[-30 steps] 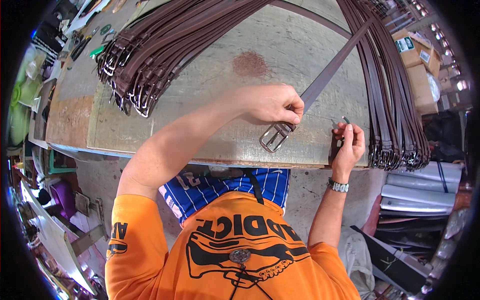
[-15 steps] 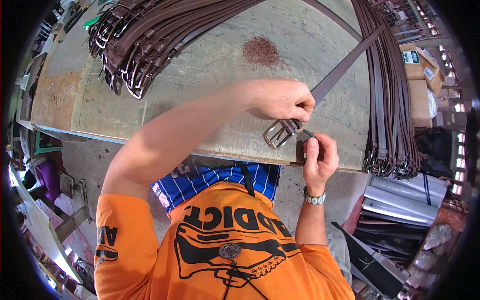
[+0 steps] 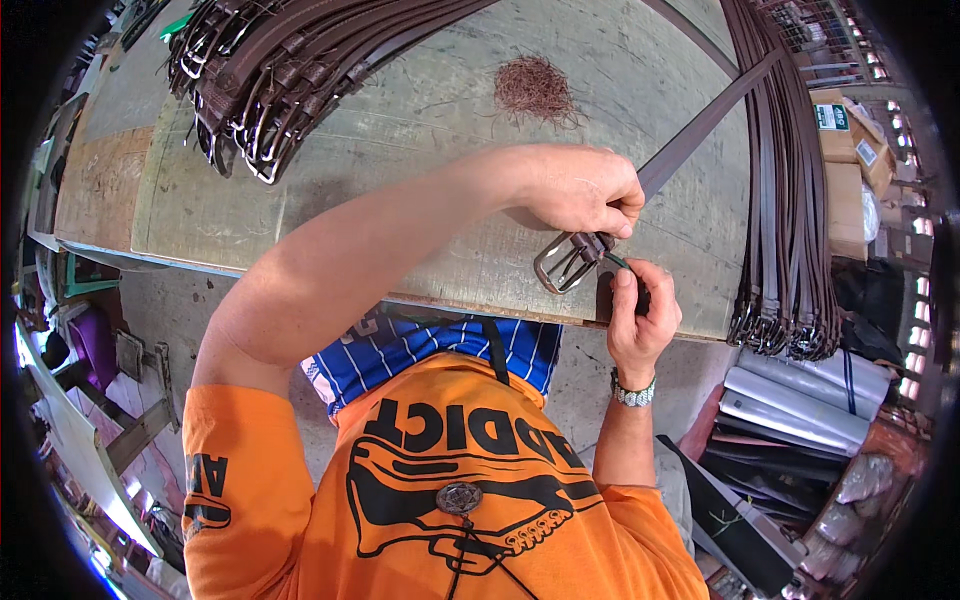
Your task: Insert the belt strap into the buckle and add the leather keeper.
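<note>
A dark brown leather belt (image 3: 705, 128) runs from the upper right down to my left hand (image 3: 588, 192). My left hand is closed on the strap close to its silver buckle (image 3: 568, 264), which hangs over the table near the front edge. Just below, my right hand (image 3: 645, 312) pinches a thin dark tool (image 3: 617, 261) with a greenish tint; its tip meets the belt beside the buckle. Most of the tool is hidden in my fingers, so its kind cannot be made out.
A heap of buckled brown belts (image 3: 290, 85) lies at the far left of the worktable (image 3: 420, 245). More belts (image 3: 785, 200) hang over its right end. A pile of brown thread scraps (image 3: 533, 88) sits at the back. Cardboard boxes (image 3: 848, 165) and silvery rolls (image 3: 800, 400) stand at the right.
Both hands stay at the belt, with only a slight shift of the left hand and buckle. The whole view has moved a little.
</note>
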Demonstrator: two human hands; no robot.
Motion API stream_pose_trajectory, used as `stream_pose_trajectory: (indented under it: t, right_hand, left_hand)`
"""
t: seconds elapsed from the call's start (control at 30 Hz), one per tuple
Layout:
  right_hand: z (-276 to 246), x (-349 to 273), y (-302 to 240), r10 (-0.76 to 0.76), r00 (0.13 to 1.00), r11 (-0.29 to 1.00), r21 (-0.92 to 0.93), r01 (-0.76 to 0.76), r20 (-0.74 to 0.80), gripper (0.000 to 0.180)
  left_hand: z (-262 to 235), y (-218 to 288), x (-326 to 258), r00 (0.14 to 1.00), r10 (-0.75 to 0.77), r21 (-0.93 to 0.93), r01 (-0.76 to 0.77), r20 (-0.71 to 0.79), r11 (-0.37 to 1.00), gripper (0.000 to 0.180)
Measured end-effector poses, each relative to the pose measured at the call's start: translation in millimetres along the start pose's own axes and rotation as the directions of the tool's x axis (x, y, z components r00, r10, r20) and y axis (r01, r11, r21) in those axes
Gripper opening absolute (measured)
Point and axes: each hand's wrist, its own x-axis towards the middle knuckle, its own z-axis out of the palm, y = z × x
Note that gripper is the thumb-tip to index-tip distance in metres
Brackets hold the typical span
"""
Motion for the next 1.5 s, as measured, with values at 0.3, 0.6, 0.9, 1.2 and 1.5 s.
stream_pose_trajectory:
  t: [0.3,0.6,0.9,1.2,1.5]
  right_hand:
    - [0.6,2.0,-2.7,-0.003,1.0,1.0,-0.009,0.003,0.003,0.011]
    - [0.1,3.1,-4.3,-0.019,1.0,0.998,-0.052,0.019,0.014,0.012]
    - [-0.2,2.7,-4.6,-0.009,1.0,0.998,-0.059,0.01,0.019,0.011]
    - [-1.6,-0.6,-1.0,0.121,0.993,0.991,0.059,-0.121,-0.011,0.007]
    - [13.3,14.2,-22.2,-0.038,0.99,0.99,0.129,0.056,-0.139,0.009]
  left_hand:
    - [0.6,-2.8,0.9,1.0,0.019,0.013,-0.019,-0.005,1.0,0.022]
    - [-1.2,-0.2,-0.4,1.0,0.021,0.016,-0.021,0.008,1.0,0.021]
    - [-0.3,-2.2,0.2,1.0,0.025,0.006,-0.025,0.005,1.0,0.022]
    - [-7.0,-14.5,1.4,1.0,0.023,-0.086,-0.023,0.002,0.996,0.021]
    - [-10.4,-19.2,3.5,1.0,0.025,-0.139,-0.025,-0.003,0.99,0.02]
